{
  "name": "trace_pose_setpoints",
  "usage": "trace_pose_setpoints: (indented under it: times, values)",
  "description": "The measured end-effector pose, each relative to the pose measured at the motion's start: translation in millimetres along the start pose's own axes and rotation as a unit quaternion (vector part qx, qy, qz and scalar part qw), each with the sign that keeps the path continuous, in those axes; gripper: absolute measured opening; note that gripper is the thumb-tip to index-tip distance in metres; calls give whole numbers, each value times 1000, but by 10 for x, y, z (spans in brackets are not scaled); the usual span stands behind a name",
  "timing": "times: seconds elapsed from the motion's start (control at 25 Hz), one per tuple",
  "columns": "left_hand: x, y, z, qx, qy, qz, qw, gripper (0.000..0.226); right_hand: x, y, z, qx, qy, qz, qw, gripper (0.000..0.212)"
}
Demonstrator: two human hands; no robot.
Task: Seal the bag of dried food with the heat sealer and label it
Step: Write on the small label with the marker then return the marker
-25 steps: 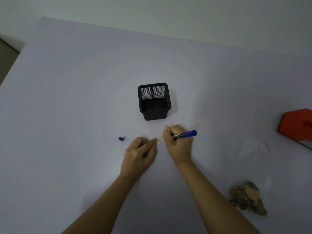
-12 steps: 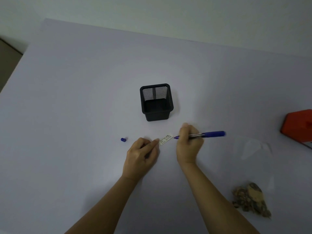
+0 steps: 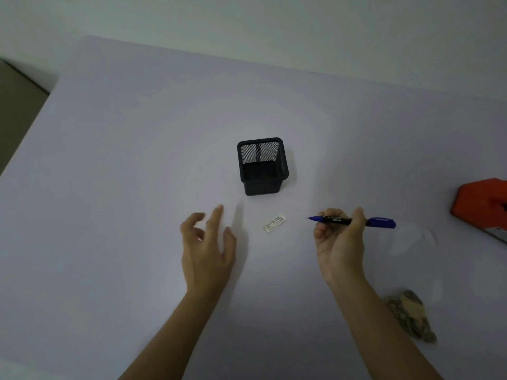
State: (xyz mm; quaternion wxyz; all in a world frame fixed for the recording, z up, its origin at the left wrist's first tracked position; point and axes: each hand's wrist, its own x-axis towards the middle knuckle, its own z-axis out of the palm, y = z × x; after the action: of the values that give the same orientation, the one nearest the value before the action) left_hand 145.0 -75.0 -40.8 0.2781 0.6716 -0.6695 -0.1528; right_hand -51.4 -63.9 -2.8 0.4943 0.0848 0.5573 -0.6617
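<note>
— Right hand [image 3: 340, 242] closed round a blue-capped black marker pen [image 3: 354, 221], tip bared and aimed leftward at the small white paper label [image 3: 274, 222]. Left hand [image 3: 205, 242] spread wide, holding nothing, raised just left of the label.

— Written on already, probably; hence lying flat and untouched. Clear plastic bag of brown dried food [image 3: 411, 314] near right, by the wrist.

— Plenty of bare pale tabletop [image 3: 123, 187] around. Black mesh pen holder [image 3: 262, 165] just beyond the label; orange heat sealer [image 3: 482, 207] at the right edge.
</note>
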Motion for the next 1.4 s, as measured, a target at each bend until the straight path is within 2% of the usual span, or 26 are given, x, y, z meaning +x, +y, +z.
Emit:
trace_pose_setpoints:
  times: [0.08,0.2,0.28,0.4,0.44,0.48,0.56,0.6,0.64,1.0,1.2,1.4]
  values:
    - [121,-96,-111,23,-52,-65,996,45,-61,-57,1,-33,6,20,999,39]
    - [243,-260,-131,54,-142,-18,988,37,-148,-79,61,-79,-9,30,996,21]
    - [294,-272,-137,39,-185,-25,982,24,-187,-76,116,-90,-29,17,995,15]
    - [309,-146,-195,-27,-123,-41,991,14,-251,-78,209,-105,-52,-4,993,16]
    - [328,-22,-252,-95,-103,-95,986,14,-266,-88,235,-107,-58,-10,993,17]
    - [338,131,-313,-188,-110,-163,962,15,-281,-101,261,-108,-63,-14,992,17]
    - [336,433,-434,-376,-171,-255,874,18,-322,-123,308,-115,-69,-19,991,17]
    - [320,536,-476,-416,-194,-262,849,17,-340,-126,328,-119,-70,-20,990,16]
    - [311,614,-513,-432,-212,-254,839,15,-358,-125,347,-120,-71,-21,990,15]
    - [246,749,-564,-417,-244,-230,845,14,-463,-45,330,-127,-115,-18,985,12]
    - [238,792,-577,-426,-242,-226,842,11,-518,-11,238,-188,-161,-76,966,21]
    - [190,858,-544,-424,-272,-219,835,10,-549,-23,80,-204,-164,-104,960,22]
